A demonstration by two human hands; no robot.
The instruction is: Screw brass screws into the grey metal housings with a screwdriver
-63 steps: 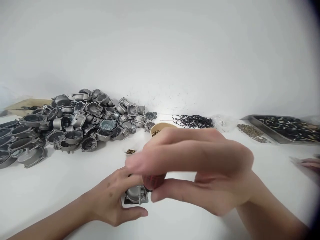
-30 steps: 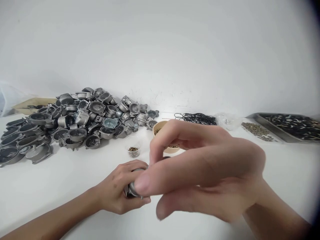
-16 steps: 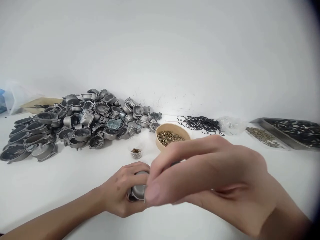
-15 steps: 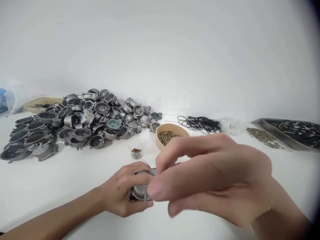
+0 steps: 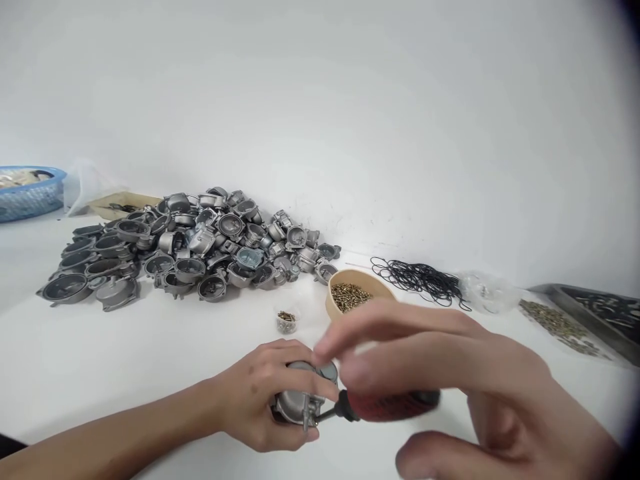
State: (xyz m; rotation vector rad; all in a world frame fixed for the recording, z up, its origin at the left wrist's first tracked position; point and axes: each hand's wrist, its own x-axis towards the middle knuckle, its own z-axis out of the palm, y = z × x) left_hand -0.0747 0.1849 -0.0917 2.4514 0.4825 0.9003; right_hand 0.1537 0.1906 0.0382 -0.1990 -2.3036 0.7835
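Note:
My left hand (image 5: 260, 393) wraps round a small grey cast metal housing (image 5: 295, 403) and presses it onto the white table (image 5: 125, 360). A screwdriver (image 5: 385, 405) with a red and black handle lies nearly level, its tip at the housing's right side. My right hand (image 5: 450, 387) is close to the camera. Its index finger and middle finger rest along the top of the red handle, and the thumb hangs apart below. A short pin sticks down from the housing's front edge.
A heap of grey cast housings (image 5: 190, 250) lies at the back left. A tan bowl of brass screws (image 5: 353, 297) and a tiny cup of screws (image 5: 287, 320) sit behind my hands. Black rubber rings (image 5: 420, 277), loose screws (image 5: 560, 323), a metal tray (image 5: 600, 313) and a blue basket (image 5: 27, 190) line the back.
The view has shifted left and up, bringing the blue basket in. My right fingers have lifted off the housing, uncovering the red screwdriver handle. My left hand keeps the housing in place.

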